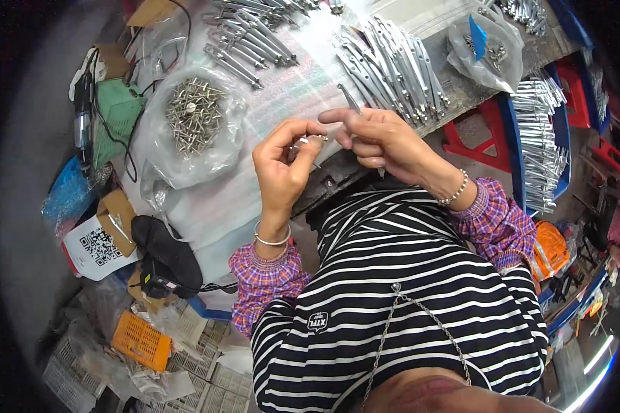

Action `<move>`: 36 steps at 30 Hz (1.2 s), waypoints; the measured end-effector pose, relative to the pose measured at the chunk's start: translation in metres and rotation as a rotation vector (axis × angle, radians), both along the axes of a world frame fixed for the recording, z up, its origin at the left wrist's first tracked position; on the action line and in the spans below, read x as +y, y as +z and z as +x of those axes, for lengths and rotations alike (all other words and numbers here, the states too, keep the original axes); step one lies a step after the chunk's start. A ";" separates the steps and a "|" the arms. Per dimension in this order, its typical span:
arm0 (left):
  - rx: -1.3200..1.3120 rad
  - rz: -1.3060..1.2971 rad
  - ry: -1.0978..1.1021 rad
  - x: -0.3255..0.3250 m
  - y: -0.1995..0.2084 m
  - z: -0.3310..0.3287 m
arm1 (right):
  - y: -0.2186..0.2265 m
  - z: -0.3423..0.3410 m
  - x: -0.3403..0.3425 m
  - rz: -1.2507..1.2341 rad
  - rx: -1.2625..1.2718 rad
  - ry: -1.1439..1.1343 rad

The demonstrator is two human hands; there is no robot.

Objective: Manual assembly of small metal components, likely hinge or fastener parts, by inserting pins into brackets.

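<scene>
Metal bar (348, 98) was in the right hand (389, 141), so yeah, that's where the work was.

The table (465, 93) was the biggest thing around, spread out in front of both hands. Off to the right of the right hand sat a blue bin (515, 155), loaded with more silver bars (541, 144). A clear plastic bag (165, 165) lay just left of the left hand (280, 162), open, with a heap of screws (196, 113) in it. Beyond the right hand there was a fat pile of bars (393, 69), and a second pile (255, 41) lay beyond the left hand. Further left, past the screws, you had a green box (117, 120).

As for the hands, the right one had its lower fingers curled tight around the bar, pointer finger stretched out toward the left hand. The bar ran at a slant, one end poking out above the fingers. The left hand's thumb and fingertips were pinched on a small metal bit (300, 143), near the right pointer but mostly covered, so I couldn't tell its exact shape.
</scene>
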State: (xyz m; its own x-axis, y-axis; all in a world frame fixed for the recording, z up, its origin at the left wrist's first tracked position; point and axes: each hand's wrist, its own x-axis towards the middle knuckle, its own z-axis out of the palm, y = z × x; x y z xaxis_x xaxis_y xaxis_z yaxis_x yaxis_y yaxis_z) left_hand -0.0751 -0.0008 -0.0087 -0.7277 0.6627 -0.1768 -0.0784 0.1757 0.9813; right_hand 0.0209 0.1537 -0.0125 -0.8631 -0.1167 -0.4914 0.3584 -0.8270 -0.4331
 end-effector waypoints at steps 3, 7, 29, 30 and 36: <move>-0.048 0.039 0.016 0.001 0.000 -0.002 | 0.001 0.004 -0.001 -0.088 -0.007 -0.059; -0.097 0.096 0.053 0.003 0.003 -0.001 | 0.002 0.007 -0.002 -0.046 0.018 -0.039; 0.387 0.067 0.168 0.015 -0.001 0.019 | 0.003 0.015 -0.007 -0.270 -0.135 -0.098; 0.391 0.075 0.175 0.015 -0.002 0.020 | 0.002 0.015 -0.008 -0.271 -0.137 -0.100; 0.374 0.047 0.184 0.016 -0.004 0.020 | -0.002 0.016 -0.006 -0.191 -0.122 -0.123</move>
